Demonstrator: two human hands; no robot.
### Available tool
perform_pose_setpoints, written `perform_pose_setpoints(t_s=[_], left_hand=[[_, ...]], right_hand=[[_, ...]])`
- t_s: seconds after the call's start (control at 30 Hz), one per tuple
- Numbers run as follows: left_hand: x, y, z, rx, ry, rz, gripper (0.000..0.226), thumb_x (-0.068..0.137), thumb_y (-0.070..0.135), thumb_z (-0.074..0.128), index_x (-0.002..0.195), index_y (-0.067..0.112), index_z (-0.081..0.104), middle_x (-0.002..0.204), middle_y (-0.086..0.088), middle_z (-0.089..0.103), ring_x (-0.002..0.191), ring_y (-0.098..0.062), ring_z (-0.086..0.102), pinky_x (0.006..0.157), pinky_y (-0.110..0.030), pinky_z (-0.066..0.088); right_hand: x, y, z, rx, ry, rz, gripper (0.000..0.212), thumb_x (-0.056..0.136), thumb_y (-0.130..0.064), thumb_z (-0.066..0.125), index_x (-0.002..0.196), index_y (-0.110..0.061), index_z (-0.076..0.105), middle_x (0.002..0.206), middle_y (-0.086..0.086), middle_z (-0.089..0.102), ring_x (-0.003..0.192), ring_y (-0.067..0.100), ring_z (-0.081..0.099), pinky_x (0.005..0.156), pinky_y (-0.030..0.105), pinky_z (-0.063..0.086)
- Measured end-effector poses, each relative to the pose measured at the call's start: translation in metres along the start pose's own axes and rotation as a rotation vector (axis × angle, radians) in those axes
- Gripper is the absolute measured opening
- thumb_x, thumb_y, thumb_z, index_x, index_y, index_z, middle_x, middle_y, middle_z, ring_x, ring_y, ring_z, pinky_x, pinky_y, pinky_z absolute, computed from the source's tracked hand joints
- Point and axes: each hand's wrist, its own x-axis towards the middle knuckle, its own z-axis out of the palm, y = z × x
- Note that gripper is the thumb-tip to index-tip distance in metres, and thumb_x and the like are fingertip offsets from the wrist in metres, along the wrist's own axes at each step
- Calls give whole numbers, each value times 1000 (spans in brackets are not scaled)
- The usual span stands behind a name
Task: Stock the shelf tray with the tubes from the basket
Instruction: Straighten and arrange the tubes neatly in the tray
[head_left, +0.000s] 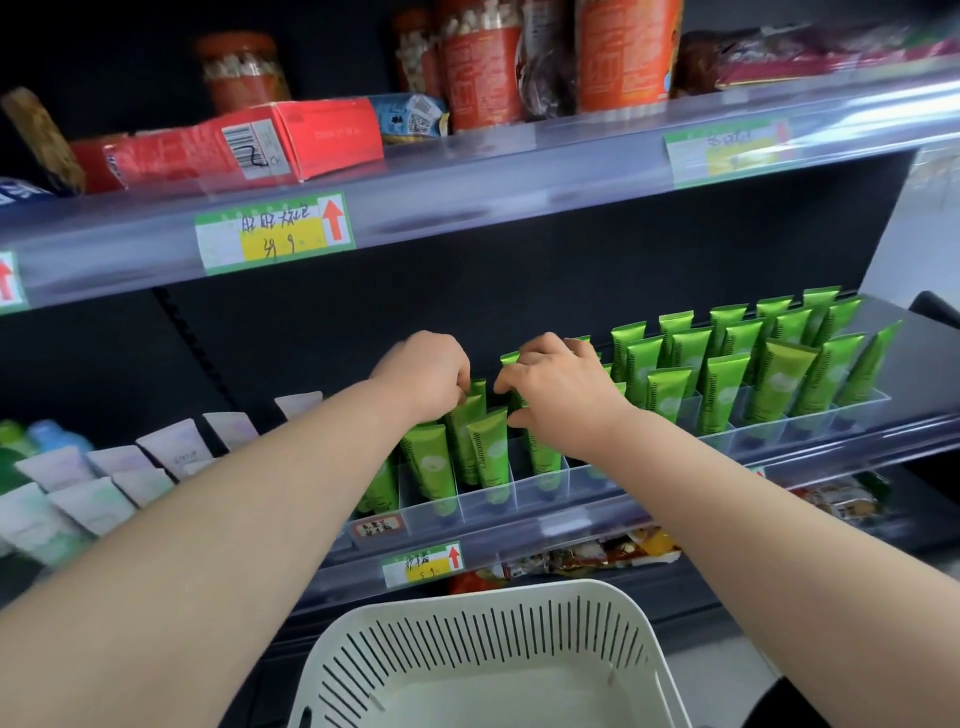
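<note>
Head view: left hand (423, 374) pinches an upright green plastic tube (464, 441) (axis vertical, right beneath) at the left end of the clear divided tray (519, 501); right hand (561, 387) grip unclear.

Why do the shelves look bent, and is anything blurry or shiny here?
In the head view, the wide-angle lens bows the upper shelf rail; glare streaks its right end; the jars on top and the pale tubes at left are soft; the green tubes look sharper.
</note>
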Motion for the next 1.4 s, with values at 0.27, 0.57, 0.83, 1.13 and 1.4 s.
perform_pose_setpoints(t_s=[0.27, 0.57, 0.83, 1.13, 1.4], left_hand=[[2, 9, 3, -12, 12, 7, 8, 84, 25, 69, 87, 29, 75, 93, 4, 69, 89, -22, 63, 74, -32, 53], [13, -6, -2, -130, 74, -82, 10, 84, 25, 71, 92, 28, 75, 94, 8, 67, 91, -17, 62, 79, -32, 52], [24, 2, 14, -13, 65, -89, 8, 87, 23, 68, 92, 26, 74, 97, 3, 69, 90, -20, 63, 70, -28, 46], [29, 1, 12, -73, 21, -75, 6, 85, 26, 70, 82, 25, 75, 88, 7, 70, 87, -18, 64, 75, -32, 53], [34, -13, 10, -136, 161, -221, 14, 87, 24, 69, 100, 22, 73, 104, -1, 67, 95, -24, 63, 76, -31, 49]], right_hand=[[-3, 2, 0, 72, -1, 14, 45, 94, -33, 54, 137, -26, 43, 136, -2, 48, 127, 21, 39, 99, 41, 34], [-4, 5, 9, 112, -8, 28, 49, 94, -33, 54, 140, -22, 40, 136, -1, 48, 125, 21, 42, 99, 40, 36], [-8, 19, 12, 130, -12, 34, 51, 97, -36, 47, 144, -19, 35, 147, 1, 39, 140, 20, 29, 108, 43, 31], [-4, 18, 11, 176, -13, 27, 43, 101, -34, 37, 141, -17, 40, 148, 3, 41, 144, 19, 23, 110, 43, 28], [1, 14, 16, 190, -9, 45, 41, 102, -35, 36, 139, -19, 43, 144, 2, 45, 141, 20, 29, 109, 42, 26]])
